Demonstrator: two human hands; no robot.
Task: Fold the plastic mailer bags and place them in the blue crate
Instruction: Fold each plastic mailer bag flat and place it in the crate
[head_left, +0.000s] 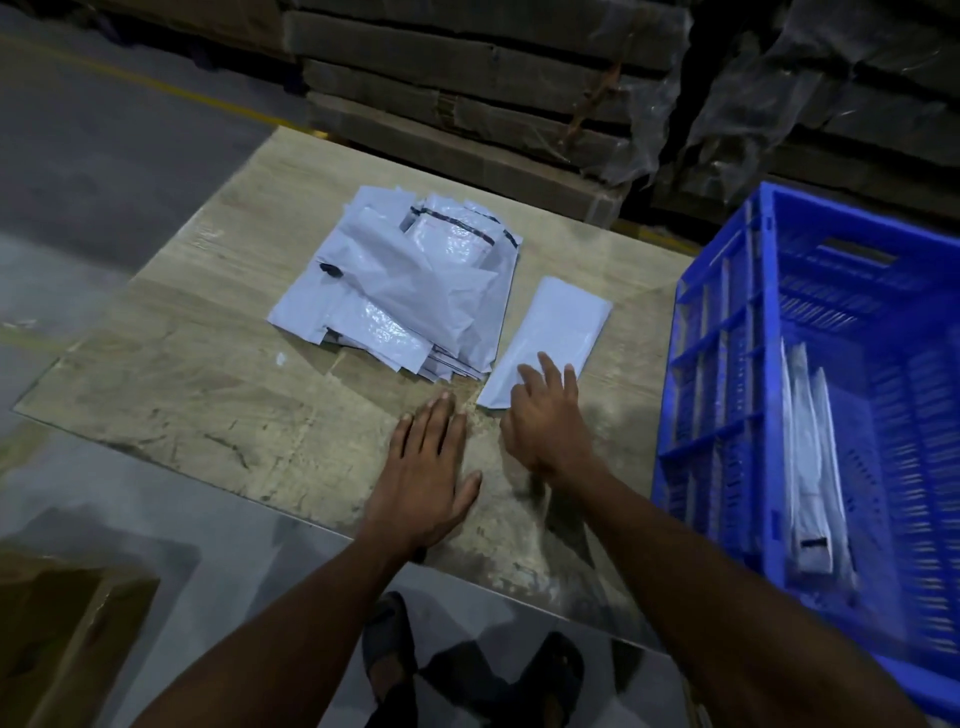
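A loose pile of grey plastic mailer bags (410, 286) lies in the middle of the table. To its right lies one folded mailer (553, 332), long and narrow. My right hand (545, 421) rests with spread fingers on the near end of that folded mailer. My left hand (428, 467) lies flat and open on the bare tabletop just left of it, holding nothing. The blue crate (727, 364) stands at the table's right edge, with several folded mailers (810, 467) upright against its inner left wall.
The wooden table (208, 364) has a glass top with a near edge close to my feet. A cardboard box (62, 634) sits on the floor at lower left. Wrapped stacks of flat cardboard (467, 78) stand behind the table.
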